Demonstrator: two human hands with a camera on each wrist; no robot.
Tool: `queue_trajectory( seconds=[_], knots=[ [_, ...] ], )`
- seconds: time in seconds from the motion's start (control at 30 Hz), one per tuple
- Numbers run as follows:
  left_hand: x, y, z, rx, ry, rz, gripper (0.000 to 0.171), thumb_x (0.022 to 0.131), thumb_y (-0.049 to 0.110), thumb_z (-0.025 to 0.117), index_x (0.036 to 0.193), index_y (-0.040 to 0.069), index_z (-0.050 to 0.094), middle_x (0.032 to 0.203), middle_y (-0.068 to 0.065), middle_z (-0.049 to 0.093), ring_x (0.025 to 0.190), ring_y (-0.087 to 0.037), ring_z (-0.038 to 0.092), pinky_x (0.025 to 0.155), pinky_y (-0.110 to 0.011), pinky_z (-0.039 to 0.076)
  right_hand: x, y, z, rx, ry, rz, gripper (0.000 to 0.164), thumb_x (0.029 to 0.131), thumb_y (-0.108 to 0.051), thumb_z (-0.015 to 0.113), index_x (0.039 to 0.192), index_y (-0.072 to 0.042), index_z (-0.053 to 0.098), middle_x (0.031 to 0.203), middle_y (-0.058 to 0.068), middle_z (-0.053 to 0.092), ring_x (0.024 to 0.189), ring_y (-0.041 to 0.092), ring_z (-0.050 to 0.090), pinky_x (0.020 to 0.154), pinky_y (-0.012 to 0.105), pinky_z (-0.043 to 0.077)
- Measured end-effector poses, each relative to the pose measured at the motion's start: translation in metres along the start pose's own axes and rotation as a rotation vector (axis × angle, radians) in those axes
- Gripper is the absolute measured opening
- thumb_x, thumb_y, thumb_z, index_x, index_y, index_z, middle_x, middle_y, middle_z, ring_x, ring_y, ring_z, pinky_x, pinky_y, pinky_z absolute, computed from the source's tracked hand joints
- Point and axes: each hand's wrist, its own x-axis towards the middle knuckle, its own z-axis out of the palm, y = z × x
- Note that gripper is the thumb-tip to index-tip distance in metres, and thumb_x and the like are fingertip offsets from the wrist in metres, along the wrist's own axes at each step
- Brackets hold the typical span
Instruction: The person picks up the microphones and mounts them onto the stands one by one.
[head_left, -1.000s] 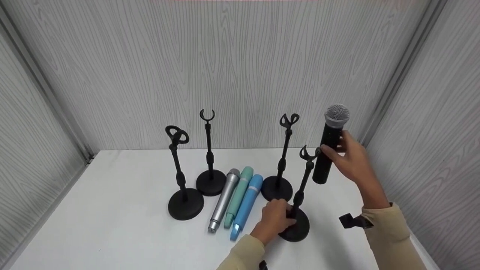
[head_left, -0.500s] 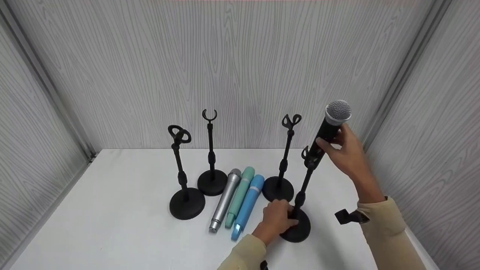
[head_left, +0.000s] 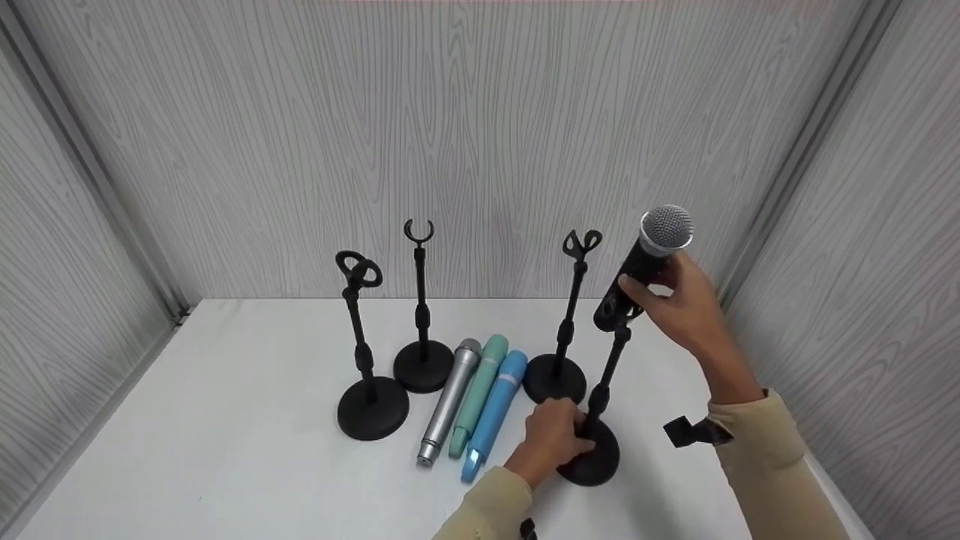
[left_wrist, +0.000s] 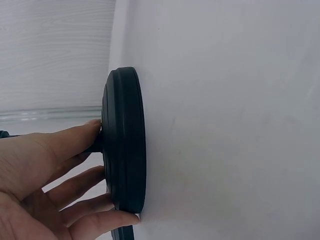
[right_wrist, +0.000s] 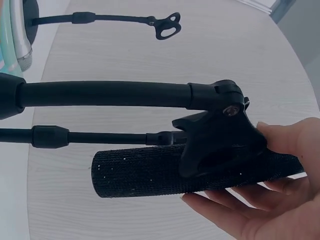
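Observation:
My left hand (head_left: 551,436) holds a black microphone stand (head_left: 606,371) low down, its thumb and fingers about the pole foot and the round base (left_wrist: 124,142). My right hand (head_left: 688,311) grips a black microphone (head_left: 645,259) with a silver mesh head, tilted with the head up and to the right. The microphone's lower body lies at the stand's clip (right_wrist: 222,142); in the right wrist view the clip covers part of it. Whether the body sits inside the clip, I cannot tell.
Three more black stands rise from the white table (head_left: 247,480): a left one (head_left: 358,341), a back-left one (head_left: 421,300) and a back-right one (head_left: 571,311). Between them lie a silver microphone (head_left: 450,401), a green one (head_left: 478,396) and a blue one (head_left: 495,412). Grey wood-grain panels enclose the table.
The right hand has brought the black microphone leftward from beside the stand to its clip, tilting it more. The left hand has kept its hold on the stand's foot.

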Motion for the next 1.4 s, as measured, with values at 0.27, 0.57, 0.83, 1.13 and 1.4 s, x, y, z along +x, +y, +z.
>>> queue_trajectory(
  seconds=[0.27,0.57,0.83,1.13,1.4],
  knots=[
    [0.003,0.002,-0.002,0.006,-0.03,-0.019,0.023,0.071,0.025,0.084,0.091,0.015,0.076,0.081,0.003,0.071,0.076,-0.009,0.063,0.071,-0.027,0.054,-0.002,0.0,0.003,-0.043,-0.073,-0.048,0.031,0.088,-0.007,0.065,0.114,0.008,0.055,0.107,0.022,0.063,0.104,0.031,0.061,0.086,0.049,0.053],
    [0.005,0.006,-0.007,-0.017,-0.074,-0.048,0.018,0.071,0.022,0.084,0.085,0.016,0.075,0.072,0.005,0.067,0.066,-0.007,0.057,0.064,-0.024,0.052,-0.002,0.006,0.001,0.032,-0.18,-0.1,0.033,0.09,-0.002,0.061,0.12,0.009,0.053,0.119,0.025,0.059,0.109,0.03,0.06,0.091,0.043,0.052],
    [0.006,0.007,-0.006,-0.009,-0.073,-0.052,0.02,0.07,0.023,0.085,0.086,0.016,0.075,0.074,0.004,0.067,0.068,-0.007,0.057,0.066,-0.025,0.052,-0.002,0.007,-0.006,0.003,-0.271,-0.04,0.051,0.08,-0.008,0.075,0.124,0.001,0.052,0.123,0.024,0.054,0.115,0.037,0.053,0.098,0.058,0.043],
    [0.005,0.006,-0.005,-0.036,-0.071,-0.04,0.017,0.071,0.021,0.084,0.084,0.016,0.075,0.073,0.004,0.067,0.067,-0.007,0.057,0.065,-0.024,0.052,0.008,0.046,0.001,-0.008,-0.26,-0.049,0.057,0.072,-0.028,0.083,0.118,-0.012,0.055,0.115,0.012,0.06,0.109,0.029,0.058,0.097,0.057,0.045],
    [0.005,0.006,-0.006,-0.026,-0.055,-0.038,0.017,0.07,0.021,0.085,0.082,0.015,0.074,0.072,0.004,0.065,0.069,-0.008,0.057,0.064,-0.024,0.052,0.009,0.056,0.005,-0.047,-0.231,-0.095,0.045,0.077,-0.03,0.08,0.113,-0.011,0.061,0.102,0.011,0.068,0.101,0.028,0.064,0.088,0.057,0.05]
  ],
)
